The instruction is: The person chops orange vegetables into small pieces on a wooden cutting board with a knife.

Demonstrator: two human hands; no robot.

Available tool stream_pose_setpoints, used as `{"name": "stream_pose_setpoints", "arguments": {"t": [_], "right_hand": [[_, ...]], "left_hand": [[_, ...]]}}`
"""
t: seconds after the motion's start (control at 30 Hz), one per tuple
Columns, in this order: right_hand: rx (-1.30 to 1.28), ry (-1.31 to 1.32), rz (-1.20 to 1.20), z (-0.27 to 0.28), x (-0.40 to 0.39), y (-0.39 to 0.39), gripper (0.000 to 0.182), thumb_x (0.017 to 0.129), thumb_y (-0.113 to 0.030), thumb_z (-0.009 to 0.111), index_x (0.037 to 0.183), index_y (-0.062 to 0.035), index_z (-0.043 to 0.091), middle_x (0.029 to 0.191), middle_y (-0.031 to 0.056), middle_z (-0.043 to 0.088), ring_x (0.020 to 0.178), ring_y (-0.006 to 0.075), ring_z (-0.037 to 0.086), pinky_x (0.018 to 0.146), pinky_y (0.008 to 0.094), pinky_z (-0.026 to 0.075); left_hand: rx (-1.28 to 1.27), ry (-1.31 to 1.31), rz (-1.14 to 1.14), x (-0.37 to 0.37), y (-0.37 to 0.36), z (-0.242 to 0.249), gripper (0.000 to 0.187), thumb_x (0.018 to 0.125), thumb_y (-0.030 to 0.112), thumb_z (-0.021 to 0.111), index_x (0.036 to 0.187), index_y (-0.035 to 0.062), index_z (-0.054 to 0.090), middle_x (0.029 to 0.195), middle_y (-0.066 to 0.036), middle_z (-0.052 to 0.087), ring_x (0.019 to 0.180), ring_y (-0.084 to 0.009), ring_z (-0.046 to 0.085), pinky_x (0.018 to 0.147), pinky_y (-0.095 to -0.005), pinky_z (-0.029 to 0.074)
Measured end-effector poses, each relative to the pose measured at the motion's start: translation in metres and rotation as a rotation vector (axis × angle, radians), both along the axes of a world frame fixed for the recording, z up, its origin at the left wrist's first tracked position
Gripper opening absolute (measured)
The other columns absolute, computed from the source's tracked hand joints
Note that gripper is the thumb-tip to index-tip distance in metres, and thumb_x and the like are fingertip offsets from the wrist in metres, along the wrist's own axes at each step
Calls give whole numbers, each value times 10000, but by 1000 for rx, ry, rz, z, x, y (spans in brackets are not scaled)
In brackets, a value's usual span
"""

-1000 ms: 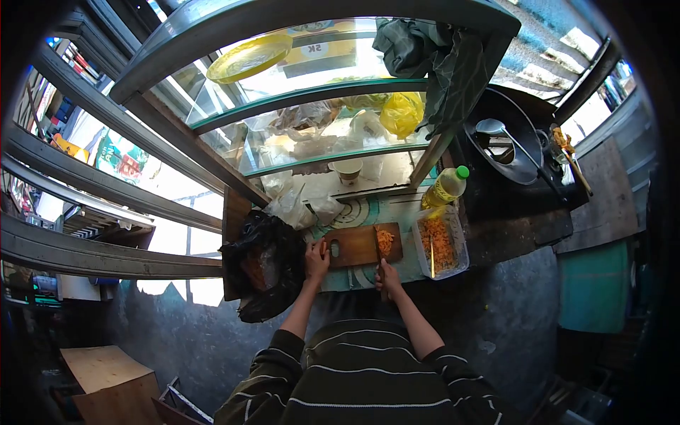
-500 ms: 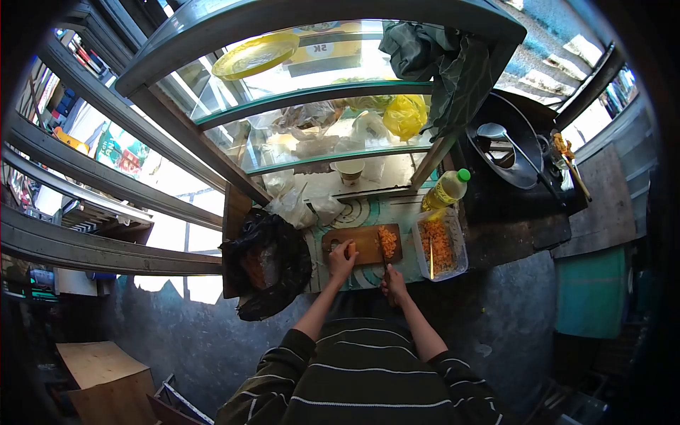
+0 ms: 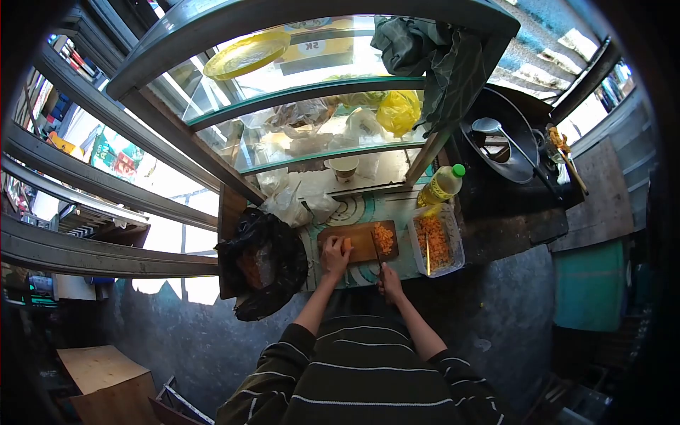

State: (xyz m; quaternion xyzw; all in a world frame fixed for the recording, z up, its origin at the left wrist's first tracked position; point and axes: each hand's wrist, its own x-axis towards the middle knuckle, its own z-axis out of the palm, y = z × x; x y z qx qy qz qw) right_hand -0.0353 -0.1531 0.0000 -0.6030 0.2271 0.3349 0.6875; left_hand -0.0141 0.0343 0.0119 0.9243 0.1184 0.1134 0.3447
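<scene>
On the wooden cutting board (image 3: pixel 360 242), my left hand (image 3: pixel 334 256) holds a piece of orange food (image 3: pixel 346 245) near the left end. My right hand (image 3: pixel 389 282) is closed round the handle of a knife (image 3: pixel 377 249), whose blade lies over the board beside a pile of chopped orange food (image 3: pixel 383 239). Right of the board stands a clear plastic container (image 3: pixel 460 249) with more chopped orange pieces (image 3: pixel 433 237) and a long utensil (image 3: pixel 428 256) in it.
A bottle with a green cap (image 3: pixel 440 187) stands behind the container. A black plastic bag (image 3: pixel 287 265) is at the left, near white plastic bags (image 3: pixel 287 207). A glass display case (image 3: pixel 312 92) rises behind. A wok (image 3: pixel 520 145) with a ladle (image 3: pixel 487 126) sits at the right.
The view has shifted slightly. My left hand has moved a little left with the orange piece, and the knife has shifted left, away from the chopped pile.
</scene>
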Motion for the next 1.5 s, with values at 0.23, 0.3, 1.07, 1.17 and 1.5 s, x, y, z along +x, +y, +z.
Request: {"name": "stream_pose_setpoints", "arguments": {"t": [0.23, 0.3, 1.07, 1.17, 1.5], "right_hand": [[23, 55, 144, 2, -6, -5, 416, 886, -509, 388, 750, -117, 424, 540, -26, 354, 405, 80, 323, 370, 222, 270], [-165, -101, 189, 0, -9, 1, 447, 890, -507, 378, 724, -98, 448, 552, -20, 385, 413, 81, 357, 376, 232, 296], [-768, -404, 557, 43, -12, 27, 548, 924, -433, 258, 890, 10, 579, 858, 270, 577, 878, 444, 526, 746, 507, 409], [-765, -423, 563, 40, -12, 27, 568, 927, -440, 251, 868, 25, 572, 836, 276, 574, 871, 447, 524, 727, 499, 411], [-673, -459, 556, 27, 4, 32, 629, 925, -455, 257, 792, 66, 584, 800, 289, 567, 872, 445, 527, 733, 483, 406]], "left_hand": [[-32, 77, -201, 1, 17, 0, 429, 638, 207, 739, 1009, 44, 600, 911, -116, 554, 838, -292, 570, 719, -375, 478], [-2, 78, -201, 3, 9, 5, 431, 632, 211, 741, 1007, 53, 602, 914, -110, 557, 846, -291, 567, 720, -373, 477], [151, -5, -209, 3, -3, 0, 362, 642, 198, 695, 978, 87, 621, 872, -61, 574, 826, -247, 558, 673, -339, 474], [167, -22, -257, 5, 0, -2, 375, 646, 195, 686, 996, 86, 608, 891, -57, 569, 838, -244, 551, 667, -335, 473], [182, -70, -302, 6, 2, -3, 368, 632, 235, 686, 941, 46, 618, 852, -57, 573, 813, -224, 554, 651, -321, 481]]}}
